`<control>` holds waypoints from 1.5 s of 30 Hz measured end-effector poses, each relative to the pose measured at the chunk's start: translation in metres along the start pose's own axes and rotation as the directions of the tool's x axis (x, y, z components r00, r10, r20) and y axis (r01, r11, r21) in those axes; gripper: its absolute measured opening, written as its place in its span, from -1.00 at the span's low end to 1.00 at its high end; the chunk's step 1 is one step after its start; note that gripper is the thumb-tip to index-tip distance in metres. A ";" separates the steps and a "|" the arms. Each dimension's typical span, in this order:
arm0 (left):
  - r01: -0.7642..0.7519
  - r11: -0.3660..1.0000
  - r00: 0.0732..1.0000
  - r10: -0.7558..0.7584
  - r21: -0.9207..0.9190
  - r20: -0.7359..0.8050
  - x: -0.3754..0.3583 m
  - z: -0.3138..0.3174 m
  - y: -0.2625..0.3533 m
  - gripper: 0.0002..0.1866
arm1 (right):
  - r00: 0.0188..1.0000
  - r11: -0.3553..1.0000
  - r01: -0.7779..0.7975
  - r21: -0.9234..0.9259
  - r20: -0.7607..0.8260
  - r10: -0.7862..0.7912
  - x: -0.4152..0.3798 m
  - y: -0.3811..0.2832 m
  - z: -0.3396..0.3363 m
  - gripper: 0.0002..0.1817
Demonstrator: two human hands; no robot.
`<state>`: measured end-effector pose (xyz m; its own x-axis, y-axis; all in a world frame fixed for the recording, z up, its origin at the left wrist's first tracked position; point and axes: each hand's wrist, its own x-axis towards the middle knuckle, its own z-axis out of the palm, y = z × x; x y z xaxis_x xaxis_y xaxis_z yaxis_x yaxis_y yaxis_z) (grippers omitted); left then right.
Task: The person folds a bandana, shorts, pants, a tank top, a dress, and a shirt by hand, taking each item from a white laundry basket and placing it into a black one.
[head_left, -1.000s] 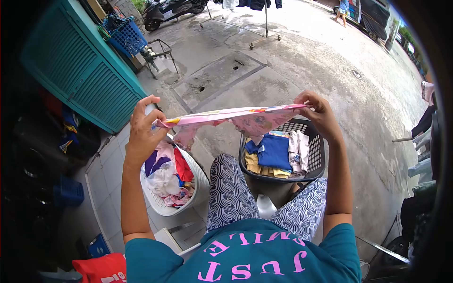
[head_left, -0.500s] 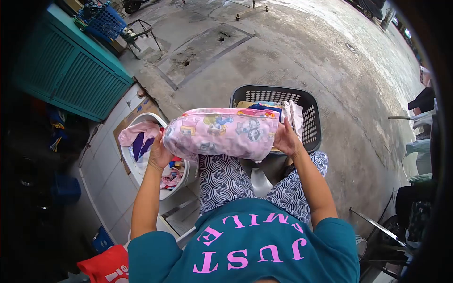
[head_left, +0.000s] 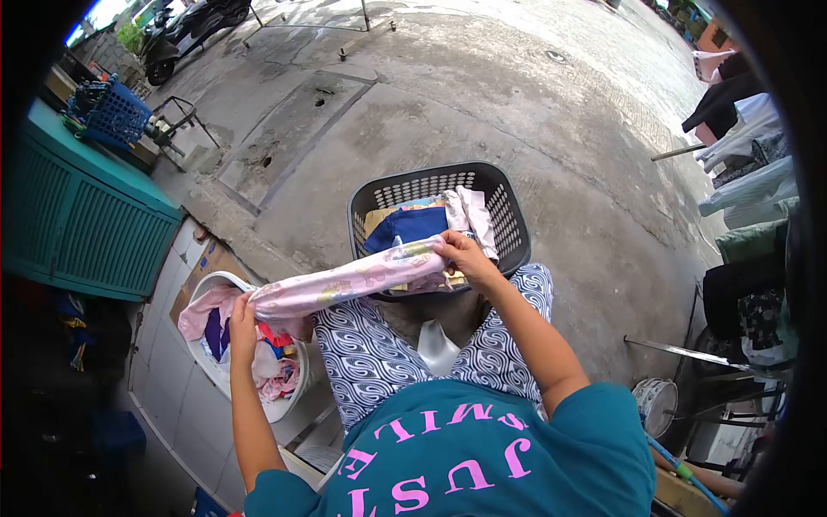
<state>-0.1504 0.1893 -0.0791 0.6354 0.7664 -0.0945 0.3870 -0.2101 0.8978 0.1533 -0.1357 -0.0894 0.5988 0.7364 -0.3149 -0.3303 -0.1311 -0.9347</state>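
Note:
A pink cloth (head_left: 349, 277) printed with cartoon figures is stretched between my hands in a long narrow band above my lap. My left hand (head_left: 245, 317) pinches its left end, over the white tub (head_left: 303, 379). At the other end, my right hand (head_left: 463, 257) grips a corner, in front of the dark grey laundry basket (head_left: 512, 211). Inside that basket lie folded clothes, among them a navy piece (head_left: 418, 227) and a pale pink one (head_left: 472, 215). The tub holds a loose heap of pink, purple and red clothes (head_left: 277, 377).
A teal louvred cabinet (head_left: 95, 220) stands at the left, with a blue basket (head_left: 121, 112) beyond it. Clothes hang on a rack (head_left: 749, 177) at the right. A paint bucket (head_left: 655, 405) sits by my right side. Farther off is a parked motorcycle (head_left: 185, 39) on the concrete.
The pink cloth has gone from a wide bundle to a narrow, taut band. Both hands have moved lower and left in view, and the camera view has shifted.

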 end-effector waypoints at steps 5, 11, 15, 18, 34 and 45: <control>-0.050 0.957 0.994 0.075 -0.286 0.079 0.016 0.021 0.106 -0.71 | 0.969 0.977 0.212 0.000 -0.129 -0.210 -0.028 -0.090 -0.028 -0.80; 0.020 0.957 0.946 0.075 -0.290 0.315 0.051 0.057 0.135 -0.75 | 0.993 0.967 0.122 -0.226 0.031 -0.118 -0.053 -0.124 -0.083 -0.68; -0.073 0.973 0.910 0.155 -0.220 0.384 0.089 0.102 0.133 -0.74 | 0.980 0.880 0.171 -0.442 -0.017 -0.199 -0.026 -0.114 -0.113 -0.60; -0.195 0.962 0.926 0.245 -0.190 0.286 0.124 0.141 0.116 -0.74 | 0.958 0.811 0.081 -0.579 -0.180 -0.224 0.010 -0.102 -0.138 -0.62; -0.603 0.461 0.795 0.420 0.652 0.438 0.054 0.228 0.014 -0.83 | 0.843 0.001 -0.142 -0.990 -0.122 -0.524 -0.004 0.071 -0.153 -0.81; -0.341 0.527 0.939 0.221 0.778 0.262 0.025 0.167 0.032 -0.66 | 0.848 0.222 -0.004 -0.975 -0.120 -0.516 -0.002 0.067 -0.114 -0.81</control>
<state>-0.0109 0.1002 -0.1249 0.8574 0.5146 -0.0025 0.5074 -0.8446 0.1709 0.2128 -0.2215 -0.1702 0.7662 0.6122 0.1954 0.6360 -0.6789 -0.3667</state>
